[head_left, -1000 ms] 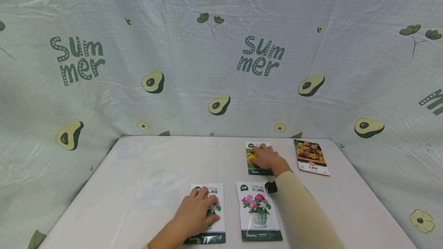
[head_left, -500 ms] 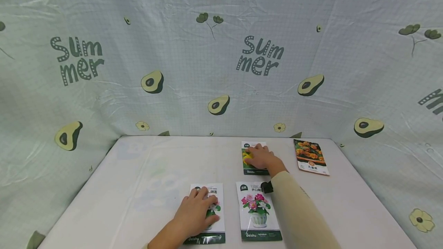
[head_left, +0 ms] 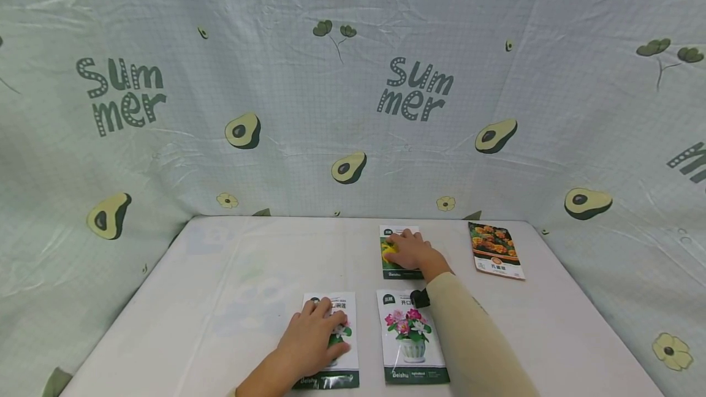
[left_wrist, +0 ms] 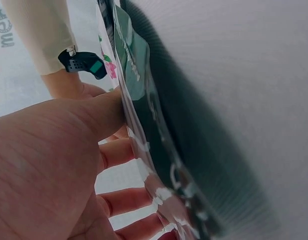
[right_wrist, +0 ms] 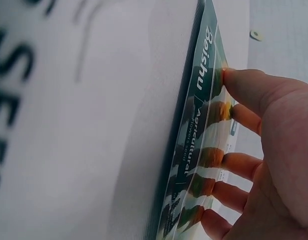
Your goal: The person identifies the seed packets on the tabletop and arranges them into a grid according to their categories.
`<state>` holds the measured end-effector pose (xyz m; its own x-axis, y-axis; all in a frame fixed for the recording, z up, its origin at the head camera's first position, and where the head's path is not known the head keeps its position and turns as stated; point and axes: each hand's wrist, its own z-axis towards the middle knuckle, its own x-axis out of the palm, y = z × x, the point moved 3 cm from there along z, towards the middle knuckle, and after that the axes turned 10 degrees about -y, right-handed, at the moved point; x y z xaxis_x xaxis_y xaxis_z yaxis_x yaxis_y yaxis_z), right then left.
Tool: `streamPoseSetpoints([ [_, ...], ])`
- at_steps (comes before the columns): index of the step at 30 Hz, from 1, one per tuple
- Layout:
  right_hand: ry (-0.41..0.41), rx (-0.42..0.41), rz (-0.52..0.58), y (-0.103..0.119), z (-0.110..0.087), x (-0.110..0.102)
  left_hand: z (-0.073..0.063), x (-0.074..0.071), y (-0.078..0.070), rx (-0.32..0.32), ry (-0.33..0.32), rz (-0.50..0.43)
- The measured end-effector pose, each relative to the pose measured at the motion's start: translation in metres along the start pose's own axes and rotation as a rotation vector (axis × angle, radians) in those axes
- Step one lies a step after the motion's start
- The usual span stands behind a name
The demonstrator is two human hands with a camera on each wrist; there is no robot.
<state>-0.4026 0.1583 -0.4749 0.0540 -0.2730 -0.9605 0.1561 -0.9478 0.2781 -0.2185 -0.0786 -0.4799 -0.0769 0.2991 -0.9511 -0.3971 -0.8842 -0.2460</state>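
Observation:
In the head view, my left hand [head_left: 310,339] rests with fingers spread on a white seed packet [head_left: 346,360] at the front of the table, covering much of its printed plant. The left wrist view has its thumb and fingertips on the face of this glossy packet [left_wrist: 136,95]. Farther back, my right hand [head_left: 412,251] lies over a seed packet with yellow flowers [head_left: 399,274]. Seen from the right wrist, the spread fingertips press on that packet [right_wrist: 197,125], which lies flat on the tabletop. The hand hides its right part.
A pink-flowered seed packet [head_left: 410,348] lies to the right of the left hand, partly under the right forearm's watch-like black wristband [head_left: 420,298]. An orange-flowered packet [head_left: 496,251] sits at the back right. A printed curtain [head_left: 292,97] hangs behind the white table [head_left: 220,299].
My right hand has slid the yellow-flowered packet a little to the left along the back of the table. The left hand and the other packets have stayed put.

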Motion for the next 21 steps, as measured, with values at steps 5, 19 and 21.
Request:
streamPoseSetpoints([
  [5,-0.007,-0.003,-0.003,0.005,0.000,0.001,0.000,-0.001,0.000,0.004,0.004,-0.006],
  [19,-0.001,-0.013,-0.021,0.019,-0.001,0.003,0.001,-0.002,0.000,-0.005,0.021,0.004],
  [21,-0.003,-0.014,-0.026,0.020,0.000,0.003,0.002,-0.002,0.000,-0.004,0.020,0.007],
])
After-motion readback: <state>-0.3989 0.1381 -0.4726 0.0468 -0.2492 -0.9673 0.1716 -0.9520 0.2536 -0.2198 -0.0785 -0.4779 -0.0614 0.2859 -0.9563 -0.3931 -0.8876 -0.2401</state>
